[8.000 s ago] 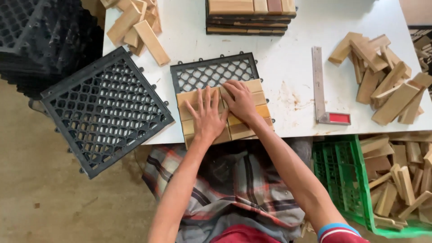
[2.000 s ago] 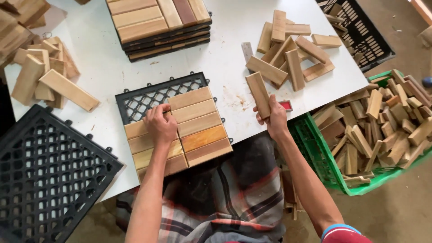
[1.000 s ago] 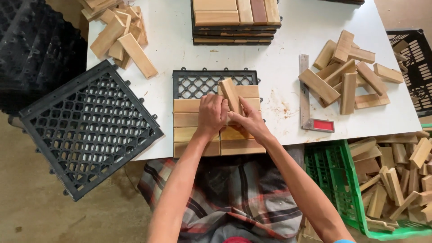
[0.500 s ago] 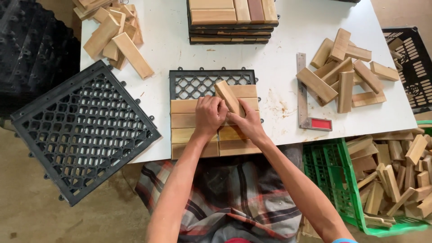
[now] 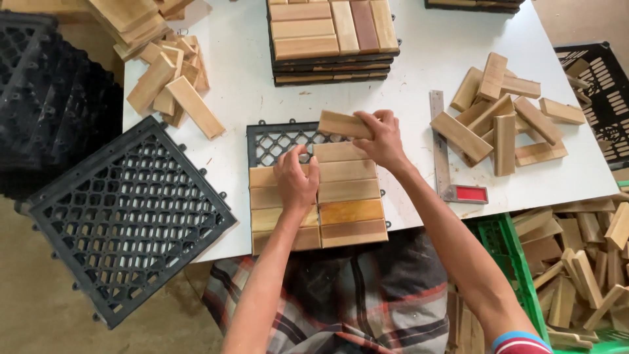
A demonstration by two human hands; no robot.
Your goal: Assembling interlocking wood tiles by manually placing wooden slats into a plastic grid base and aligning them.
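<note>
We have the part-filled tile [image 5: 314, 190] at the centre of the table [image 5: 419, 72], with a stack of finished tiles [image 5: 333, 39] at twelve o'clock. A loose pile of slats [image 5: 504, 118] lies at three, beyond the square ruler [image 5: 442, 151]. Another slat pile [image 5: 167, 85] sits at ten, an empty grid base [image 5: 124, 216] overhangs the edge at eight, and a crate of slats [image 5: 570, 262] stands below the table at four.

Bright even daylight, soft shadows, sharp focus, slight wide-angle bending at edges.

right hand [image 5: 383, 139] grips wood slat [image 5: 344, 124] | left hand [image 5: 296, 178] presses slatted tile [image 5: 347, 196]
</note>
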